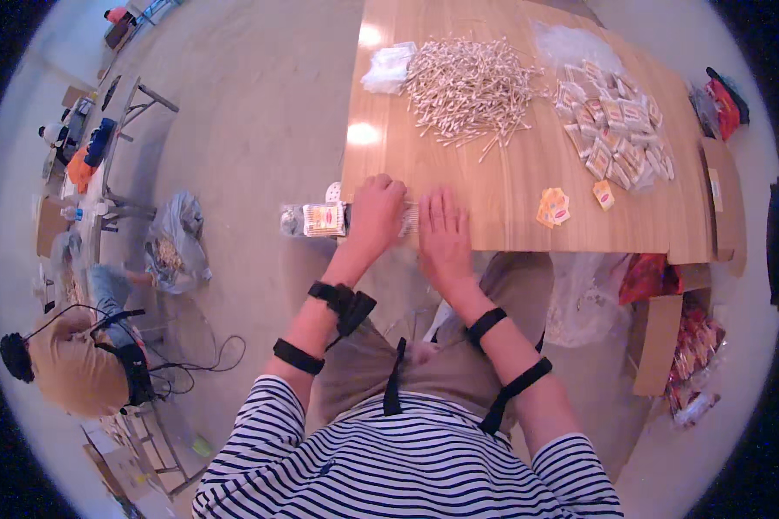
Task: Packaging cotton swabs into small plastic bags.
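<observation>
We look from left head-worn fisheye, aimed steeply down past wearer's striped shirt (407,467) to worktop (493,177) at close range; wide field includes floor (260,112), edges bowing toward rim.

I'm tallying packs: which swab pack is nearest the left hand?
The lone pack just left of the left hand; the other packs are heaped at the right of the table.

Grey floor (260,104), pale wooden table (649,216), bright light reflections (363,133)
</observation>
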`<state>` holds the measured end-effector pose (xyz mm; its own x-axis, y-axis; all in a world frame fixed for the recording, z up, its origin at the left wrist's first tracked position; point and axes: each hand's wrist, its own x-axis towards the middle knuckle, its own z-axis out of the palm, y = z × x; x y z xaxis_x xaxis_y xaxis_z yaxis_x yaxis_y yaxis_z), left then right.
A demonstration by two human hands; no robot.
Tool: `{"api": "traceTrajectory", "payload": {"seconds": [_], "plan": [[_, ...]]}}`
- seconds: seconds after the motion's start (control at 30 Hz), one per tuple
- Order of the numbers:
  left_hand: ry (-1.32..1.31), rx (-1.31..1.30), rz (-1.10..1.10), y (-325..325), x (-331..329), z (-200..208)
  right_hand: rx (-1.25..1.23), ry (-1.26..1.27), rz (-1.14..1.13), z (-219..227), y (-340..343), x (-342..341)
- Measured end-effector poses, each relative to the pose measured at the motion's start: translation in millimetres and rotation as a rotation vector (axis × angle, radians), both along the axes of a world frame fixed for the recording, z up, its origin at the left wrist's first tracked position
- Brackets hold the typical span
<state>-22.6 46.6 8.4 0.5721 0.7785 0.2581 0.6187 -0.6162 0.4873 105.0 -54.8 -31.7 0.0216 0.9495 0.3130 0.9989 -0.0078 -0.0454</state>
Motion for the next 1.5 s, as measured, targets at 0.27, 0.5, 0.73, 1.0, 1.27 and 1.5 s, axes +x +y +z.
{"api": "traceTrajectory", "payload": {"seconds": [0.27, 0.5, 0.73, 1.0, 1.27, 1.5], "plan": [[0.266, 0.096, -0.155, 25, 17, -1, -0.014, 0.002, -0.008, -4, 1, 2], [0.320, 0.085, -0.031, 63, 29, -4, -0.054, 0.015, 0.000, 2, 0, 2], [0.334, 0.101, -0.073, 66, 92, -2, -0.069, -0.049, 0.006, 3, 0, 1], [0.383, 0.130, 0.009, 66, 103, -3, -0.040, -0.007, 0.000, 2, 0, 3], [0.292, -0.004, 0.136, 66, 145, -9, 0.051, 0.163, 0.047, -17, 1, 0], [0.162, 0.067, -0.052, 52, 162, -2, 0.130, 0.338, 0.102, -19, -3, 1]]}}
